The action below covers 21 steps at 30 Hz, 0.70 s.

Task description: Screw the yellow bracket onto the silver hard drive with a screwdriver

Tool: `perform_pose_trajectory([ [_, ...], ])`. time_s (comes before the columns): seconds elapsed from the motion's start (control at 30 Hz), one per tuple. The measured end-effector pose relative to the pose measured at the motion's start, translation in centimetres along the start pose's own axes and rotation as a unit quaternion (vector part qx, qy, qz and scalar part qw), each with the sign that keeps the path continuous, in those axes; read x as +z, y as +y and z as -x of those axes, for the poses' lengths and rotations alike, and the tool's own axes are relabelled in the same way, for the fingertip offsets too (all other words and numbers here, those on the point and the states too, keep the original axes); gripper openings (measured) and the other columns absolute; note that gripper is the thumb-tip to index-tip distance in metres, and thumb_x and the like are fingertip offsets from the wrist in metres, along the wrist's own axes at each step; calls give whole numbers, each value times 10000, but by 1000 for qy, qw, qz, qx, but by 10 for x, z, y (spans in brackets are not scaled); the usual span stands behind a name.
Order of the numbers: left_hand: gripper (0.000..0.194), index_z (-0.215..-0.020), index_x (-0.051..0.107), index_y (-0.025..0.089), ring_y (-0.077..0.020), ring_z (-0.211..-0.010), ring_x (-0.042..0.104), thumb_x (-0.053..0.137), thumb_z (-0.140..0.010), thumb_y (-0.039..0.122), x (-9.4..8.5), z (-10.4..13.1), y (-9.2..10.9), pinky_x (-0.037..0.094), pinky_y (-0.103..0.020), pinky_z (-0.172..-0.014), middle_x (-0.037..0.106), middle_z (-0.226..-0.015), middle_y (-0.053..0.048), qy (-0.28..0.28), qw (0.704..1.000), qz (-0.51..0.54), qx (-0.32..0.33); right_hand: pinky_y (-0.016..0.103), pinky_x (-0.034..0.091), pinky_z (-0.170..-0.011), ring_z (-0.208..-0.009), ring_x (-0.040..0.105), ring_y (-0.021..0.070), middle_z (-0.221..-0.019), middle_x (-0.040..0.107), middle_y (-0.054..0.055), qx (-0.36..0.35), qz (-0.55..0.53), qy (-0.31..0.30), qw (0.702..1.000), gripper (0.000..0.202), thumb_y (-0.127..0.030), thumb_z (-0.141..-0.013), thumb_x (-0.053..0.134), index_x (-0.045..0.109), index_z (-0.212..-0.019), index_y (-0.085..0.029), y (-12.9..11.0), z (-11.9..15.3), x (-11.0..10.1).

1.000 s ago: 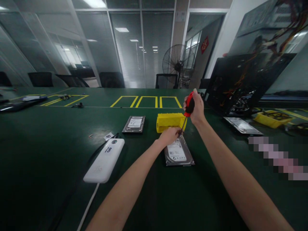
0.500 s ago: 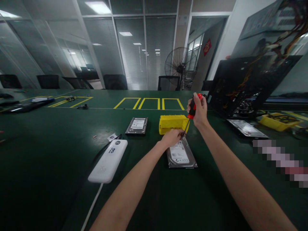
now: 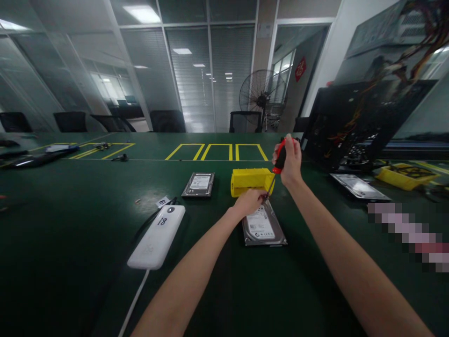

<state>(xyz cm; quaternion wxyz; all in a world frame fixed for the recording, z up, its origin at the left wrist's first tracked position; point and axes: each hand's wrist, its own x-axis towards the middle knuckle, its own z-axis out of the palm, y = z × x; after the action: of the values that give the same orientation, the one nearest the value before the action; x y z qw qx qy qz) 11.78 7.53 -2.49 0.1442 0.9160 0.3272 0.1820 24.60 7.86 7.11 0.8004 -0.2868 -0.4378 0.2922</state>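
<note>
A red-handled screwdriver is gripped in the right hand, its tip steadied by pinched left hand fingers over a hard drive, beside a yellow bin, second drive and white power bank on the green table.

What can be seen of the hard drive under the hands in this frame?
The hard drive is a flat rectangular unit with a dull silver metal casing and a white printed label on its upper face; the print is too small to read. It lies flat, label up, on the dark green table, just in front of the yellow bin. The left hand rests on its far edge. The screwdriver, gripped by the right hand, slants down to its far right corner.
</note>
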Motion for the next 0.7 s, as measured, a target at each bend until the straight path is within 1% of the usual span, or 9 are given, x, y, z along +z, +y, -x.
perform_pose_trajectory([
  [0.07,357,-1175,604,199,-204,-1045,609,373,-908,146,1,0,-1,473,-317,-894,650,-1153,-64,3,1000,3,3,168,378,-386,-427,460,44,-632,528,-89,-15,5,16,1000,398,-530,-681,678,449,-843,-249,1,1,1],
  [0.1,356,-1173,604,196,-203,-1040,611,371,-908,147,1,0,-2,476,-317,-888,650,-1151,-66,4,1000,5,4,171,387,-393,-438,472,45,-644,536,-83,-18,8,21,1000,392,-528,-679,680,457,-831,-244,1,1,1],
  [0.17,355,-1170,603,196,-204,-1022,616,367,-910,150,1,0,-2,483,-316,-868,649,-1147,-68,3,1000,7,6,185,409,-407,-468,505,54,-672,552,-59,-14,14,20,1000,384,-577,-699,628,506,-811,-231,2,0,0],
  [0.27,350,-1164,604,199,-201,-999,621,367,-911,149,0,0,-2,487,-310,-846,653,-1134,-70,-4,1000,8,4,206,424,-417,-486,530,68,-685,563,-27,7,24,12,1000,446,-652,-736,511,597,-807,-220,2,-3,-3],
  [0.37,346,-1164,603,194,-198,-996,621,372,-911,145,-2,1,0,485,-304,-843,651,-1132,-74,-4,1000,10,3,210,424,-415,-480,530,72,-678,573,-18,13,22,13,1000,464,-659,-749,481,625,-828,-225,3,-4,-5],
  [0.5,348,-1166,604,196,-203,-988,624,368,-915,147,-4,2,4,486,-301,-831,651,-1125,-78,-9,1000,0,-9,194,407,-396,-477,529,74,-658,578,-39,6,-2,6,1000,407,-641,-749,515,549,-846,-247,3,-2,-2],
  [0.6,350,-1165,602,201,-209,-992,622,366,-913,143,-5,3,5,489,-303,-824,651,-1120,-78,-8,1000,-7,-11,166,379,-384,-475,521,61,-648,564,-69,-13,1,6,1000,354,-545,-711,641,482,-839,-256,2,1,1],
  [0.67,346,-1158,603,198,-206,-981,626,372,-907,137,-6,4,6,489,-299,-822,655,-1107,-78,-5,1000,-8,-5,160,386,-394,-486,525,55,-664,563,-73,-24,8,11,1000,348,-473,-682,701,483,-836,-250,1,2,2],
  [0.7,341,-1148,606,196,-204,-969,629,377,-904,134,-6,4,6,490,-297,-819,659,-1095,-78,-3,1000,-8,-2,163,397,-402,-495,529,54,-676,565,-67,-26,12,13,1000,336,-465,-683,703,501,-834,-242,1,3,2],
])
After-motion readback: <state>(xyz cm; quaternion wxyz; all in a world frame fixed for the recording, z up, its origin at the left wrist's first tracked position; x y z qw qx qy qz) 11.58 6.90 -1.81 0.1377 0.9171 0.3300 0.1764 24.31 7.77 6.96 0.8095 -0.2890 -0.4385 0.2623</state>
